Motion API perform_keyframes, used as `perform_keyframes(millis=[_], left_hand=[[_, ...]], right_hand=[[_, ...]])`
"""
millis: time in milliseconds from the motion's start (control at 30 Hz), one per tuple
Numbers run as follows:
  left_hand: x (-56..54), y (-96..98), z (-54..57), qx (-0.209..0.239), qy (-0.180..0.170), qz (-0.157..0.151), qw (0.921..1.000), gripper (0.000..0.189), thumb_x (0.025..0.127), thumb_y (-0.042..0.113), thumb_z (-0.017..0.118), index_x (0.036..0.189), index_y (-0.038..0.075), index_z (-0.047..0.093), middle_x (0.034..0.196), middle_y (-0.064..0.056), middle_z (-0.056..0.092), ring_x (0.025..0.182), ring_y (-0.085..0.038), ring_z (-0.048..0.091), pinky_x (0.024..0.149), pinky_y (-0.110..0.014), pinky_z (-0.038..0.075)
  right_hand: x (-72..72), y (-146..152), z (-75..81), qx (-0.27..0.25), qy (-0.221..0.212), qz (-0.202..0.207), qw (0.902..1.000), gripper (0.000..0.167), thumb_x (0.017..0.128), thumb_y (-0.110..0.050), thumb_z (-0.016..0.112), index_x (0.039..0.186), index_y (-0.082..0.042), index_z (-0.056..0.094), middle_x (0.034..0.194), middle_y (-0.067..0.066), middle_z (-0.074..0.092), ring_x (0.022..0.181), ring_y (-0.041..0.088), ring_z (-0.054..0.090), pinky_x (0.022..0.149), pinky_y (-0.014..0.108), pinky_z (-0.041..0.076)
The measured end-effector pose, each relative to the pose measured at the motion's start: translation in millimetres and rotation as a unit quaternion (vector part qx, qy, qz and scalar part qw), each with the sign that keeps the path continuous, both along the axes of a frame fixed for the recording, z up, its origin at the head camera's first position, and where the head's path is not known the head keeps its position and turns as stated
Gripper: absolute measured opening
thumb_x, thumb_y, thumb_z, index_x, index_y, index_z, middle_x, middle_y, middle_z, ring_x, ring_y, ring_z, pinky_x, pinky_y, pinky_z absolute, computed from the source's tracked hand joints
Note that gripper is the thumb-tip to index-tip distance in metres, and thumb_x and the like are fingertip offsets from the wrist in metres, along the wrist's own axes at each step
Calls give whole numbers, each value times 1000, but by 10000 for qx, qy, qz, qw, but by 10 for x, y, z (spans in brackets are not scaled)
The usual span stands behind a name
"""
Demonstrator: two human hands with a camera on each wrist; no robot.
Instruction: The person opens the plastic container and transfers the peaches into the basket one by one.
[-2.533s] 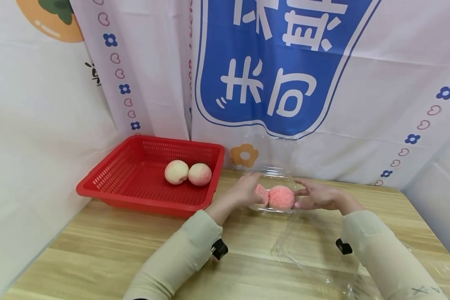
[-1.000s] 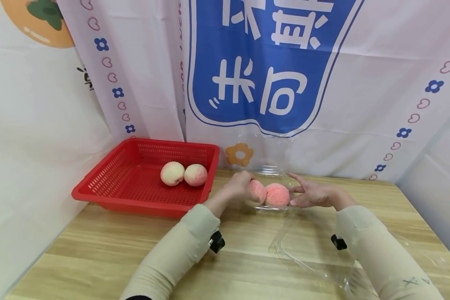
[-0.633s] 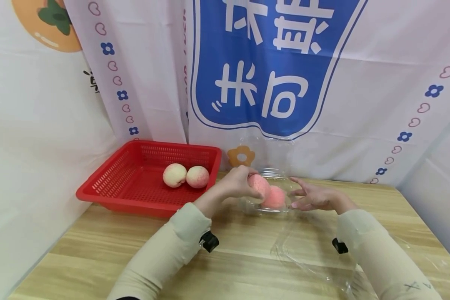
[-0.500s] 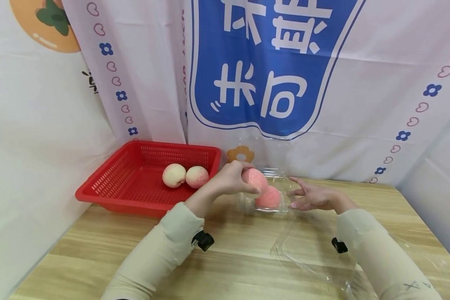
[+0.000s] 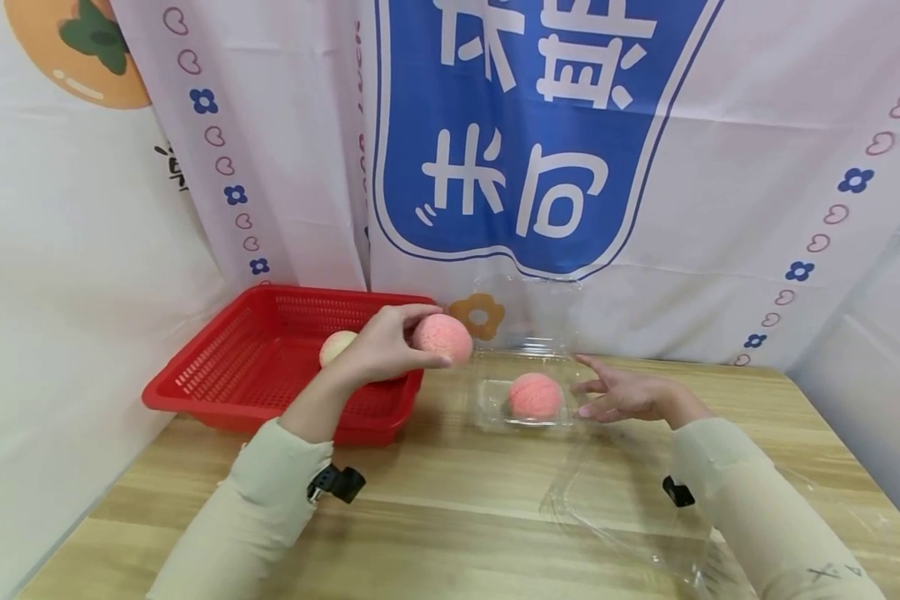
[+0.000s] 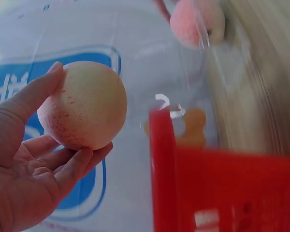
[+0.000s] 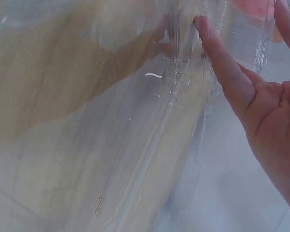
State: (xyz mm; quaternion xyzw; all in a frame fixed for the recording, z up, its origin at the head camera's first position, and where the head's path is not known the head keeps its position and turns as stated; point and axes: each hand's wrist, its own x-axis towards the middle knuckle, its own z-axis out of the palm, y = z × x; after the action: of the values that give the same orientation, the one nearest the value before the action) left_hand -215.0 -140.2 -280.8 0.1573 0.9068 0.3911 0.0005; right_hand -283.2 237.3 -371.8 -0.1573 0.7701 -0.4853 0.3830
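A pink peach [image 5: 444, 337] is held between the thumb and fingers of my left hand [image 5: 381, 343], raised beside the right side of the red basket [image 5: 217, 413]. In the left wrist view, that peach [image 6: 84, 104] shows a pale yellow side with red speckles. One more pink peach [image 5: 535, 395] sits in the clear plastic clamshell box [image 5: 492, 407], whose lid stands up against the backdrop. My right hand [image 5: 626, 393] rests with spread fingers at the box's right side. In the right wrist view its fingertips are right at the clear wall.
Inside the basket lies a pale peach [image 5: 335, 346], partly covered by my left hand. More clear plastic packaging [image 5: 607, 527] lies on the wooden table [image 5: 435, 533] near my right forearm. A printed cloth backdrop [image 5: 307, 167] rises behind the table.
My left hand has gripped a peach in the clear box, lifted it out and carried it left toward the basket. The other peach has shifted slightly left. My right hand stays at the box.
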Motion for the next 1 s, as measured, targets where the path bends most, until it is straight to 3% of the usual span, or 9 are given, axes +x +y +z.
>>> perform_keyframes(millis=[200, 400, 700, 1000], left_hand=[[14, -365, -35, 148, -378, 132, 9991, 77, 77, 27, 86, 145, 12, 50, 139, -11, 58, 125, -30, 57, 98, -47, 54], [31, -634, -143, -17, -487, 51, 9988, 78, 78, 29, 85, 145, 11, 49, 142, -14, 56, 131, -34, 54, 98, -47, 54], [56, -877, -264, 227, -631, 93, 9977, 79, 80, 32, 83, 147, 9, 47, 144, -16, 54, 131, -36, 53, 100, -47, 53], [-3, -1001, -421, 87, -881, 169, 9959, 79, 82, 32, 81, 148, 8, 45, 146, -19, 52, 132, -38, 51, 100, -48, 53]], right_hand=[[-14, -19, -31, 27, -24, 7, 10000, 111, 92, -13, 71, 157, -18, -18, 162, 31, 9, 145, 45, 30, 116, 53, 35], [-19, 0, -37, -18, -18, -40, 10000, 110, 92, -12, 71, 158, -18, -18, 162, 31, 11, 145, 44, 32, 115, 52, 37], [-17, 6, -31, 1, -45, 19, 10000, 109, 93, -13, 69, 157, -19, -19, 162, 31, 8, 146, 45, 30, 116, 53, 36], [-6, -5, -16, 20, 2, 63, 10000, 108, 94, -14, 69, 157, -18, -19, 162, 32, 9, 145, 45, 30, 116, 54, 35]])
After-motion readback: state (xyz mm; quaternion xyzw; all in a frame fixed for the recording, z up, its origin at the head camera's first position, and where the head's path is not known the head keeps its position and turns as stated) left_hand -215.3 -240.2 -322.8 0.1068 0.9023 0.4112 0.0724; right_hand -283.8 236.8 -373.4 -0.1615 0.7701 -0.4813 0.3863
